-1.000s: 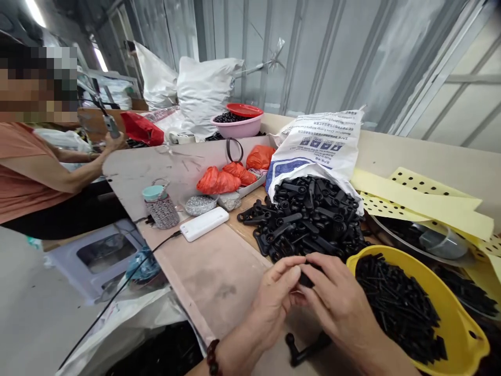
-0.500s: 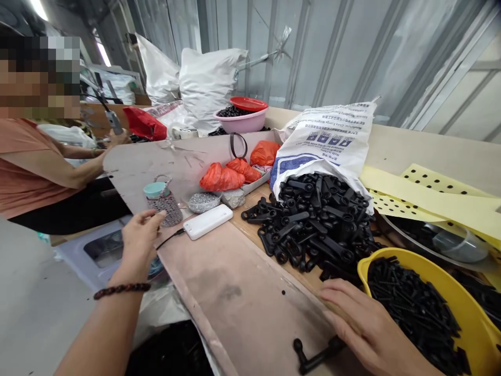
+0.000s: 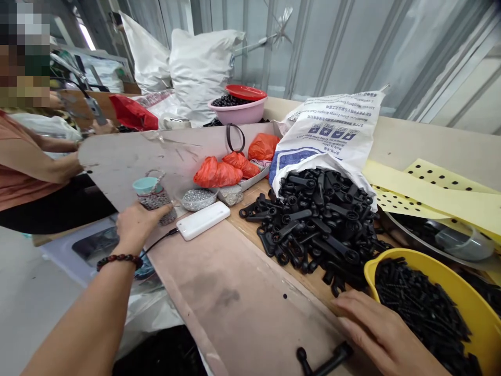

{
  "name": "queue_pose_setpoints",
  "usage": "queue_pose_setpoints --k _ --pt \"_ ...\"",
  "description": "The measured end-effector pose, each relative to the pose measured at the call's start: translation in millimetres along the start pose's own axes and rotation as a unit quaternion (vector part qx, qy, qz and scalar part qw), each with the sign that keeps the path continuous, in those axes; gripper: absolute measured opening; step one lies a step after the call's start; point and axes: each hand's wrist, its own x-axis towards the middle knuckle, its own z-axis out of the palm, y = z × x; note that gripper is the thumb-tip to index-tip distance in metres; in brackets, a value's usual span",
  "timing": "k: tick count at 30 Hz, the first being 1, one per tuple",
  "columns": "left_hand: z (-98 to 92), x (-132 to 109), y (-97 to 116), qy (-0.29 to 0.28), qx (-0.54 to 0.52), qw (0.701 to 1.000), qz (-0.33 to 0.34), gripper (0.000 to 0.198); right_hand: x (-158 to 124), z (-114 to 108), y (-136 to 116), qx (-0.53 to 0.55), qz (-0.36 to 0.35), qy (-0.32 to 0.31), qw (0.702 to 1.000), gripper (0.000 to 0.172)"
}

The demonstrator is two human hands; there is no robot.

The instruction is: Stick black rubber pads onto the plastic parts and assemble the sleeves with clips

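Note:
My left hand reaches out to the left and touches the side of a small bottle with a teal cap and a glittery cover; its fingers curl around the bottle's base. My right hand lies flat and open on the table beside the yellow bowl of thin black pins. A heap of black plastic handles spills from a white sack just beyond it. One black handle lies near the table's front edge.
A white power bank with a cable lies beside the bottle. Orange bags, a pink basin, yellow perforated sheets and a metal bowl stand further off. Another person in an orange top works at the left.
My hands, together over a black part a second ago, have separated. The left hand went left to the bottle and closed in on it; the right hand settled flat by the yellow bowl.

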Motion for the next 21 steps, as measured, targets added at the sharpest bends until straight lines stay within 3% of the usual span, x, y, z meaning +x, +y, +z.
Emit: queue_pose_setpoints --k 5,13,21 --pt "7.6 -3.2 3.9 -0.002 0.022 0.999 0.032 0.052 2.8 3.9 1.5 -0.014 -0.001 -0.022 1.0 0.019" --pt "5.9 -4.3 2.0 -0.004 0.015 0.999 0.047 0.049 11.2 10.7 -4.6 -0.011 -0.041 0.014 0.999 0.022" --pt "4.7 4.6 -2.6 0.001 -0.074 0.995 0.069 0.045 6.1 10.8 -4.8 -0.017 -0.028 -0.023 0.999 0.021"
